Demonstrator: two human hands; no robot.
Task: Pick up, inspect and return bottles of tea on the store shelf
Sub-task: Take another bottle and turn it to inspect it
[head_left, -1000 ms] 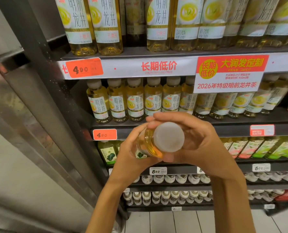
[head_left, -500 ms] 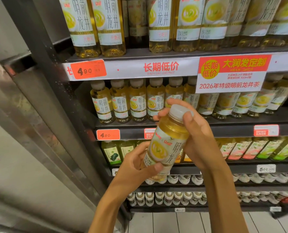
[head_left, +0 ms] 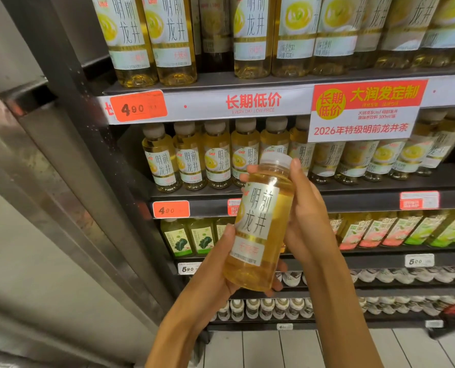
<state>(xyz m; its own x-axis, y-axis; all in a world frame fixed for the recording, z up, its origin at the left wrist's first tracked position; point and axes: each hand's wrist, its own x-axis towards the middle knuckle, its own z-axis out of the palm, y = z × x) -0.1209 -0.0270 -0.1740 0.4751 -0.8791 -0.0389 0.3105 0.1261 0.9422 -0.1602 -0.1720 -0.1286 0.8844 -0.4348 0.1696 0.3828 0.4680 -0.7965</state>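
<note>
Since a second ago you have been tipping the tea bottle (head_left: 258, 229) from cap-toward-you to nearly upright, label facing you. Your left hand (head_left: 215, 272) is curling round its lower half, thumb lying on the label's left edge and fingertips showing past the base on the right. Your right hand (head_left: 306, 216) is wrapping the upper half from the right, one fingertip pressing beside the white cap (head_left: 276, 159) and other fingertips showing at the bottle's left shoulder. You are holding the bottle in open air in front of the shelving, level with the edge of the second shelf (head_left: 353, 199), touching nothing but your hands. Behind it, six matching small bottles (head_left: 189, 158) are standing clear in a row on that shelf; further ones to the right are partly hidden by the hanging promo sign (head_left: 364, 110), so their count cannot be told. Two orange price tags are showing, one on the upper rail (head_left: 138, 106) and one on the second (head_left: 171, 209). Larger bottles (head_left: 173, 38) are filling the top shelf. Left of the shelving a metal upright (head_left: 69, 123) is bounding the bay; below, tiled floor (head_left: 260, 349) is lying open.
</note>
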